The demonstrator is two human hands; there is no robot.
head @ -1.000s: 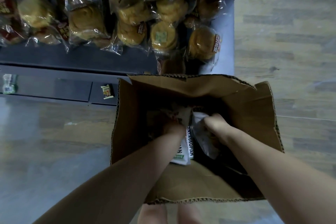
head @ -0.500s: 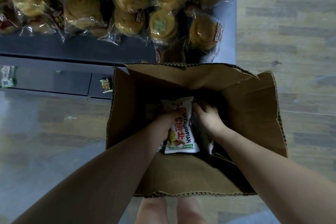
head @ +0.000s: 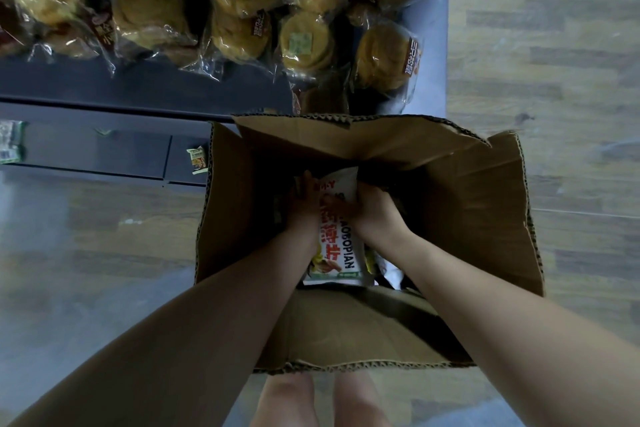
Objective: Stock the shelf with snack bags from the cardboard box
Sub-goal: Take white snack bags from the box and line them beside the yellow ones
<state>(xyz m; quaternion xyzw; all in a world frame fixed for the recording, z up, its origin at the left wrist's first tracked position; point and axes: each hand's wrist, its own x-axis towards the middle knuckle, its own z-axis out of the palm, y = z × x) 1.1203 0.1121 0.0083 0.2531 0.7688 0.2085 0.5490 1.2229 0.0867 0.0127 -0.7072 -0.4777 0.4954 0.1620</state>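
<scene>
left hand (head: pixel 304 206), right hand (head: pixel 373 215): both gripping glossy white snack bag (head: pixel 341 255) | in corrugated cardboard box (head: pixel 485 218)

Head view, single wide-angle camera.
Faces steeply downward from head height, close above the open cardboard box (head: pixel 485 218); shelf (head: pixel 138 87) fills the upper frame.

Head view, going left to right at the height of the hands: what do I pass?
small packet → left hand → snack bag → right hand → right wall of the cardboard box
</scene>
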